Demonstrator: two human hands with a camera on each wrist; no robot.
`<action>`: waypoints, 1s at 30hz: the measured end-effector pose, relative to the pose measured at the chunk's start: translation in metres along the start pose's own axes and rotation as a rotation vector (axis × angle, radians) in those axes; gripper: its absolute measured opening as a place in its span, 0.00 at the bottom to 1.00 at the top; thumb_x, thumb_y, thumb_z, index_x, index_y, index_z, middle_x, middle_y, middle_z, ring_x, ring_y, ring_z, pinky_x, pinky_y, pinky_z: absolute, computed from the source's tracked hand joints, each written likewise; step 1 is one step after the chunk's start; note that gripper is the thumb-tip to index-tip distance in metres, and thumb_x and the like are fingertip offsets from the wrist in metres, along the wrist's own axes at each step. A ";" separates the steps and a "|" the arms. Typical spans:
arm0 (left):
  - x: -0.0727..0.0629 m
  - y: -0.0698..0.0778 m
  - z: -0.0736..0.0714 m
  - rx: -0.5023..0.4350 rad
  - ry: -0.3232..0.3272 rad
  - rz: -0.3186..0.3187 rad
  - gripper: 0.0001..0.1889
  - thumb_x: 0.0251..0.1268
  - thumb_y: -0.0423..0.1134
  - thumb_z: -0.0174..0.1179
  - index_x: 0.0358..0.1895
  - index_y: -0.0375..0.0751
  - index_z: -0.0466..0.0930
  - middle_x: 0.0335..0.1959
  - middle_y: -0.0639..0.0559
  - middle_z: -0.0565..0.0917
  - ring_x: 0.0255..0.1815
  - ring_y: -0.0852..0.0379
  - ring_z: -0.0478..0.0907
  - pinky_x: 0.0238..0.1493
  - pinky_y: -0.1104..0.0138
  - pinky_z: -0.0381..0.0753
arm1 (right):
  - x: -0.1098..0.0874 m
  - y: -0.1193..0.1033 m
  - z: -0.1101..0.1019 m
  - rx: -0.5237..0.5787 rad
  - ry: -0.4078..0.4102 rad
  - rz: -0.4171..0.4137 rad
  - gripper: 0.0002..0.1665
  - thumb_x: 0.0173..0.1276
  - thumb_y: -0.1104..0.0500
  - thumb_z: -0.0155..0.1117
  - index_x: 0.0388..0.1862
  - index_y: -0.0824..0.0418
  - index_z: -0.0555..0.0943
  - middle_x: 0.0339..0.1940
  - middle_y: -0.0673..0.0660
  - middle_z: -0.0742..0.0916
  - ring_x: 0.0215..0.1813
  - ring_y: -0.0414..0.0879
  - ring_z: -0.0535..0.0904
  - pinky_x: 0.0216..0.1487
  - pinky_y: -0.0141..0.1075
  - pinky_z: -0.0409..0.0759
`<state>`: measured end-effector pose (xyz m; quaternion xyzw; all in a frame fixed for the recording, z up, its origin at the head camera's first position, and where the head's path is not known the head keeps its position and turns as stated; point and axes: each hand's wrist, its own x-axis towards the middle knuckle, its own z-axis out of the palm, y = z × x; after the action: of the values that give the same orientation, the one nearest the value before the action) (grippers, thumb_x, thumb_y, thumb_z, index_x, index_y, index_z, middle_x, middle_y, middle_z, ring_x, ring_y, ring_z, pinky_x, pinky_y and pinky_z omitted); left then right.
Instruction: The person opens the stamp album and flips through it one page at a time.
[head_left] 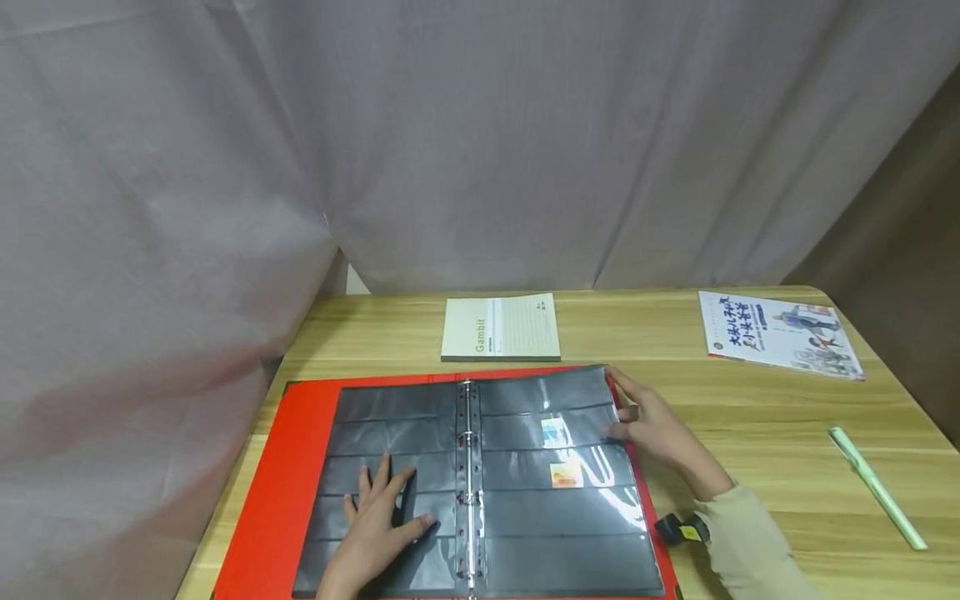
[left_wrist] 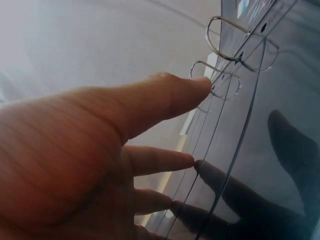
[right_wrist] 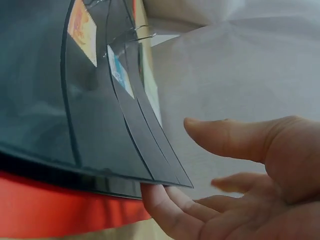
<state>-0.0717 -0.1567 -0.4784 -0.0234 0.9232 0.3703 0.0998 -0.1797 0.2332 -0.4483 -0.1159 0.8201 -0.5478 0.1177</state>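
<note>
A red ring binder [head_left: 262, 483] lies spread flat on the table, with black pocket pages on both sides of its metal rings [left_wrist: 215, 37]. Spread over the left page [head_left: 397, 404], my left hand [head_left: 375, 529] touches it with its fingertips. My right hand [head_left: 648, 425] is at the outer edge of the right page [head_left: 562, 567]. In the right wrist view its fingers [right_wrist: 167, 210] are under the lifted page corner, while the thumb [right_wrist: 225, 137] stands apart from the sheet. Two stamps, a blue one [head_left: 553, 432] and an orange one [head_left: 566, 475], sit in the right page's pockets.
Behind the binder lies a cream notebook [head_left: 500, 327]. A booklet with cartoon figures [head_left: 780, 335] is at the back right, and a light green pen [head_left: 877, 487] lies to the right. Grey cloth [head_left: 480, 150] hangs behind the wooden table [head_left: 750, 417].
</note>
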 end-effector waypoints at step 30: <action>-0.002 0.012 -0.006 0.018 0.047 0.002 0.33 0.63 0.47 0.69 0.68 0.36 0.74 0.76 0.25 0.57 0.75 0.19 0.42 0.61 0.20 0.38 | -0.038 -0.042 -0.004 -0.041 -0.157 0.060 0.49 0.63 0.79 0.53 0.79 0.78 0.43 0.25 0.52 0.68 0.27 0.43 0.72 0.25 0.40 0.80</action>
<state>-0.0721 -0.1521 -0.4658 -0.0302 0.9287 0.3613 0.0782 -0.1430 0.2336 -0.4057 -0.1362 0.8226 -0.5162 0.1957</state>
